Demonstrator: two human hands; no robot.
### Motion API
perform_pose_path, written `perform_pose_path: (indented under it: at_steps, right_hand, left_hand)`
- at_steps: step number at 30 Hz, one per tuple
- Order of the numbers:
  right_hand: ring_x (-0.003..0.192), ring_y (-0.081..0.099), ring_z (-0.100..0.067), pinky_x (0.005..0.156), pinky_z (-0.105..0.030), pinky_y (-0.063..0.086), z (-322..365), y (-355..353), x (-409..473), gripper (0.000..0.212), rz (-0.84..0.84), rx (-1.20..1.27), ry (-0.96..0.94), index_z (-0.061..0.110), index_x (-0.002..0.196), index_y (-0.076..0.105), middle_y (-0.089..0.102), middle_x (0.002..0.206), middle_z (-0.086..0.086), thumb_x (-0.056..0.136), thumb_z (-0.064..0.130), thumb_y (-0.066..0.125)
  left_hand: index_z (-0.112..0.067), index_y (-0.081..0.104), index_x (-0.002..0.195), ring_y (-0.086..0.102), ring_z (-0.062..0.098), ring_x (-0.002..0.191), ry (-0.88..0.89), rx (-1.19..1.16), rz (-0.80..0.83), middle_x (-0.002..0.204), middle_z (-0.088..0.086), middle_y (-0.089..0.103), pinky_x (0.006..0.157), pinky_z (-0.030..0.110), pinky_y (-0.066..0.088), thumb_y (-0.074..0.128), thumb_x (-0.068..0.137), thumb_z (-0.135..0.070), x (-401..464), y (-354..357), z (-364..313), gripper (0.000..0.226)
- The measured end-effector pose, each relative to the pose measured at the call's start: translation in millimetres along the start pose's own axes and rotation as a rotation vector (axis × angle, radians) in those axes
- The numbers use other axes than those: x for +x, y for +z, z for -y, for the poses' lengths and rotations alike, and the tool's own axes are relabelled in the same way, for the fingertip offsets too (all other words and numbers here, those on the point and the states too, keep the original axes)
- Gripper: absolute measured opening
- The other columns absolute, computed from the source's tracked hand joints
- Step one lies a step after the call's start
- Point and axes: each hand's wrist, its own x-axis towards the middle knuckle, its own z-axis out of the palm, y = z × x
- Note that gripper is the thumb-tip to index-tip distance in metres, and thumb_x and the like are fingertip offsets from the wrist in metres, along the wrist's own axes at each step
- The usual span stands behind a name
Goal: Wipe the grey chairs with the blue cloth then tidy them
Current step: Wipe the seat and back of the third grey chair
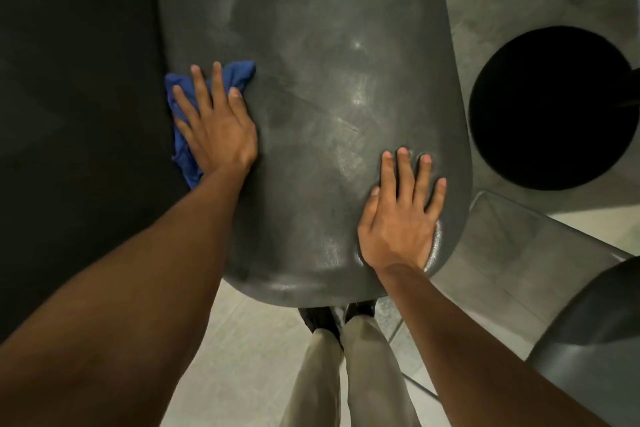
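Note:
A large grey chair point(311, 80) fills the middle of the view, its smooth curved surface facing me. At the chair's left edge a crumpled blue cloth point(180, 149) lies flat against it, and my left hand point(216, 125) presses on the cloth with straight, spread fingers. Parts of the cloth stick out above and below the hand. My right hand point(401, 215) rests flat on the chair near its lower right corner, fingers straight, holding nothing.
A black surface point(76, 97) lies close along the chair's left side. A round black disc point(554, 107) sits on the grey floor to the right. Another grey chair point(595, 333) shows at the lower right. My legs and shoes point(332, 319) stand below the chair on pale tiles.

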Motion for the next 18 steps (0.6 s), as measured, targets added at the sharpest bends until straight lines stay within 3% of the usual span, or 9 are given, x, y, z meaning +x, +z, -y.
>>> perform_pose_path:
  at_steps: [4,9,13,16,18]
  right_hand:
    - [0.157,0.001,-0.031,0.124,-0.058,0.005,-1,-2,-1,0.058,0.015,-0.003,0.0,0.021,0.161,0.017,0.013,0.169,-0.003,0.105,0.035,0.02]
    - [0.157,0.002,-0.031,0.124,-0.059,0.006,0,-4,0,0.058,0.029,0.006,-0.003,0.021,0.161,0.019,0.014,0.169,-0.002,0.105,0.035,0.022]
    - [0.157,0.005,-0.03,0.124,-0.059,0.006,0,-2,1,0.057,0.035,0.037,0.009,0.021,0.16,0.024,0.018,0.168,0.0,0.104,0.035,0.025]
    - [0.156,0.006,-0.029,0.124,-0.059,0.007,-2,-5,0,0.057,0.051,0.066,0.007,0.021,0.16,0.025,0.019,0.168,-0.001,0.104,0.035,0.024]
    - [0.156,0.006,-0.029,0.124,-0.059,0.007,-1,-8,0,0.057,0.057,0.089,-0.003,0.021,0.16,0.026,0.02,0.168,-0.001,0.105,0.035,0.024]
  left_hand:
    - [-0.035,0.016,0.164,0.001,0.03,0.159,0.089,0.045,0.082,0.173,-0.002,0.007,0.127,0.054,0.007,0.02,0.111,-0.044,-73,-4,26,0.054]
    - [-0.037,0.013,0.163,0.003,0.029,0.159,0.027,0.074,0.147,0.172,-0.002,0.01,0.127,0.054,0.014,0.011,0.109,-0.048,-189,5,34,0.055]
    - [-0.028,0.029,0.161,0.019,0.033,0.157,0.279,0.145,0.111,0.168,0.006,0.027,0.124,0.055,0.022,0.017,0.112,-0.041,-261,22,10,0.052]
    - [-0.028,0.023,0.162,0.02,0.03,0.157,0.53,0.206,0.174,0.168,0.002,0.028,0.124,0.052,0.022,0.022,0.111,-0.039,-275,17,24,0.052]
    - [-0.027,0.025,0.161,0.021,0.03,0.156,0.573,0.25,0.199,0.167,0.001,0.029,0.121,0.053,0.027,0.025,0.11,-0.038,-255,6,53,0.053]
